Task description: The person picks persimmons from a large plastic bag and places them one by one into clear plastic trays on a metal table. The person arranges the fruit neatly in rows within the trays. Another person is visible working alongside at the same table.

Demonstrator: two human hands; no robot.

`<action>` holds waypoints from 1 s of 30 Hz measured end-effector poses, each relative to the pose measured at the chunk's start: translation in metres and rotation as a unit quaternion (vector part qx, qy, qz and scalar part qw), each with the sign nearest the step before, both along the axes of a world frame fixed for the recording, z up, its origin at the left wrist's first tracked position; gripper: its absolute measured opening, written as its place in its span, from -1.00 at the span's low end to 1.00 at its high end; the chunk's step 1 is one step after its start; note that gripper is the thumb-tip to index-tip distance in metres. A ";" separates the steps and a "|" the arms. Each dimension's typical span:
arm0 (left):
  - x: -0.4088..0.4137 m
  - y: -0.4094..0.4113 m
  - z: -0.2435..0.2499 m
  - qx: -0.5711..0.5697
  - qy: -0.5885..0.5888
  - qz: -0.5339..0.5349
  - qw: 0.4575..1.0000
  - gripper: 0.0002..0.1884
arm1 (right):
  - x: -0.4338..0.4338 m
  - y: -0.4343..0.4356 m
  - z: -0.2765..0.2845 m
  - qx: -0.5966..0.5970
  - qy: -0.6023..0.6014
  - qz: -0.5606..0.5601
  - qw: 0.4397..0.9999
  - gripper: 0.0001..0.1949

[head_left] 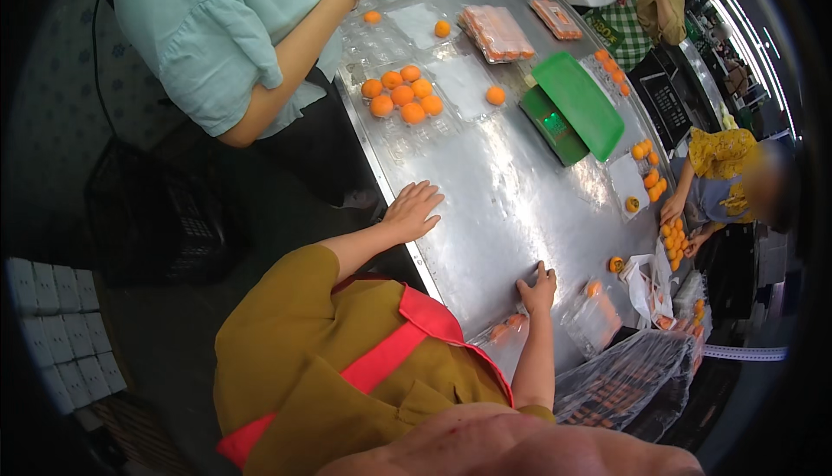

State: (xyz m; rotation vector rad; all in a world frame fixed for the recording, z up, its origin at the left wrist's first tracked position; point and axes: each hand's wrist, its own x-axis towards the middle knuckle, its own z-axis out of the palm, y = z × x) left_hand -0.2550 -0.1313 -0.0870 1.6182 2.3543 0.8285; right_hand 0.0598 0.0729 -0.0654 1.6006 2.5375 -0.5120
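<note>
My left hand (412,211) rests on the near left edge of the metal table (481,216), palm down with its fingers apart and nothing held. Farther right, my right hand (539,288) touches the tabletop with thumb and fingers apart, also holding nothing. Beyond my left hand lies a clear plastic tray (416,138) partly filled with orange fruit (402,94), which look like persimmons. A green weighing scale (556,126) with a green pan (578,102) stands across the table. Close to my right forearm is a clear pack of orange fruit (509,328).
Wrapped packs of fruit (497,33) lie at the far side. A co-worker in a light shirt (214,34) stands at the left; others work across the table. Plastic-covered stock (624,378) and a white bag (649,287) are at the right. A black crate (153,216) stands behind left.
</note>
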 end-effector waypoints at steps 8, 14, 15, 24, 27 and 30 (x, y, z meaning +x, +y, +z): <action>0.001 0.000 0.004 -0.003 -0.032 -0.001 0.999 -0.54 | -0.002 0.004 0.003 -0.058 -0.022 -0.013 0.998 -0.10; -0.002 0.001 0.003 -0.028 -0.032 -0.012 0.999 -0.51 | -0.003 0.005 0.001 -0.070 -0.015 -0.028 0.997 -0.07; -0.002 0.001 0.003 -0.029 -0.031 -0.014 0.999 -0.51 | -0.003 0.004 0.000 -0.073 -0.015 -0.030 0.997 -0.07; -0.006 0.000 0.008 -0.026 -0.050 -0.030 0.998 -0.52 | -0.001 0.003 -0.002 -0.066 0.022 -0.050 0.996 -0.08; -0.010 -0.002 0.008 0.014 -0.108 -0.030 0.994 -0.54 | 0.000 0.003 -0.004 -0.070 0.023 -0.050 0.996 -0.08; -0.023 -0.001 0.004 0.085 -0.099 -0.035 0.991 -0.59 | -0.003 0.002 0.000 -0.071 0.030 -0.061 0.995 -0.09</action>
